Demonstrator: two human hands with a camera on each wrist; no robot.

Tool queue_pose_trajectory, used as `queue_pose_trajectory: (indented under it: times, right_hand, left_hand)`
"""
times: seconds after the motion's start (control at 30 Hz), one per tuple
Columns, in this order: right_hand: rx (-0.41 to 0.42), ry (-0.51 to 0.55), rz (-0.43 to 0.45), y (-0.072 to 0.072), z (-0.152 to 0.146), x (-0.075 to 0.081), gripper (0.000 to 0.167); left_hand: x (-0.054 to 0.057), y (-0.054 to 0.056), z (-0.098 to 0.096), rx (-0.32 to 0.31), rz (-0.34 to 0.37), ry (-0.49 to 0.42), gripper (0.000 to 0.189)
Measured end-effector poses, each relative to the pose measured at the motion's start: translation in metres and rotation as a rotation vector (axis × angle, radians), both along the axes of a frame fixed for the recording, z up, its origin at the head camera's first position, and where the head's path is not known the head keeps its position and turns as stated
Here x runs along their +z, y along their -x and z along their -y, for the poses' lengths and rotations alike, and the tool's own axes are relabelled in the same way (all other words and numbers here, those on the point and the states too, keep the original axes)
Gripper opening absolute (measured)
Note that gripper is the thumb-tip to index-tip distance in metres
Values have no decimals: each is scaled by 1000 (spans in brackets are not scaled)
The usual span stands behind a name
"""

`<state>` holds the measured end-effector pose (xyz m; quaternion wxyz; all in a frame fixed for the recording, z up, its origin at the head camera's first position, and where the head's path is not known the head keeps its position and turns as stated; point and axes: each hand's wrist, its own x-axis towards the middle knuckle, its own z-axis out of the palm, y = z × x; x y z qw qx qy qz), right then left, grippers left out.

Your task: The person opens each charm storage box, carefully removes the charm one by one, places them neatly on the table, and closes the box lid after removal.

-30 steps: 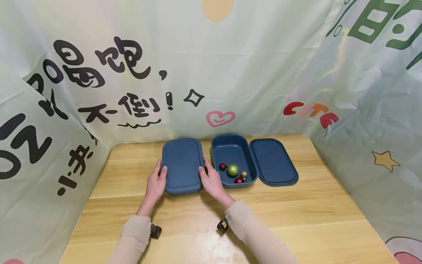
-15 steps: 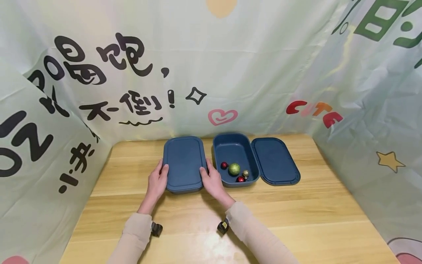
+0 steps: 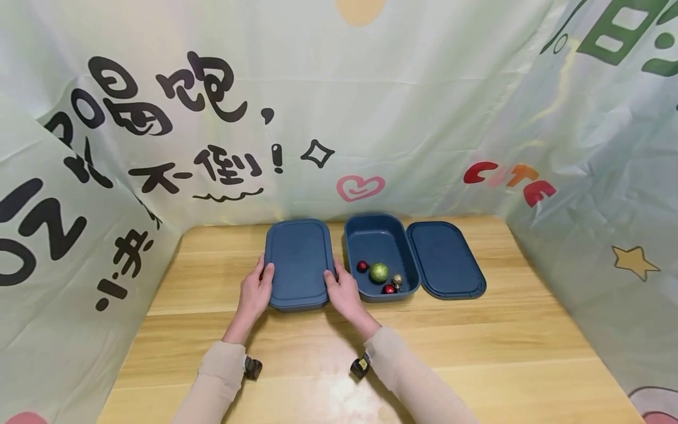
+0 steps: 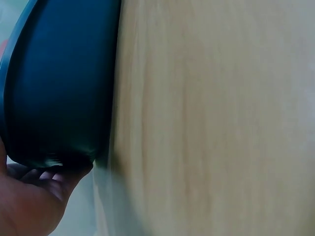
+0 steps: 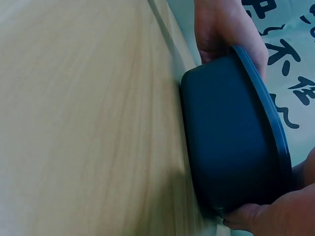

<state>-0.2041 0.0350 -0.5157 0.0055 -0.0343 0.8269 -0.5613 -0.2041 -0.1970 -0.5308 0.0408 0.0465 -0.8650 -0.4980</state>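
Note:
A dark blue lidded box (image 3: 299,265) lies on the wooden table with its lid on. My left hand (image 3: 255,291) grips its left side, thumb at the lid's edge and fingers along the wall. On the opposite side my right hand (image 3: 344,291) holds it likewise. In the left wrist view, fingers (image 4: 47,182) lie against the end of the box (image 4: 59,88). The right wrist view has the box (image 5: 231,132) between both hands, my right hand (image 5: 275,214) at the lower end. The box's contents are hidden.
Right of the hands stands an uncovered blue box (image 3: 376,238) holding a green glitter ball (image 3: 378,272), two red balls and a small gold one. A loose blue lid (image 3: 446,259) lies beside it. A printed cloth (image 3: 413,118) hangs behind the table (image 3: 296,365).
The whole head view has shifted slightly, moving everything a little to the right in it. Both hands keep their hold on the lidded box, which stays in place beside the uncovered one.

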Motion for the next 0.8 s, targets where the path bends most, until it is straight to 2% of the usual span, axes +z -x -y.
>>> queue_pose_trajectory:
  times: [0.37,0.6,0.8]
  right_hand:
    - [22,-32,11,-2,1,4,59]
    - [22,-80,-17,-2,2,2,60]
    - [10,-77,-21,-3,2,4,59]
  left_hand:
    - [2,0,-2,8,14,46,74]
    - [2,0,-4,17,-4,75,74]
    - [2,0,-4,17,-19,85,75]
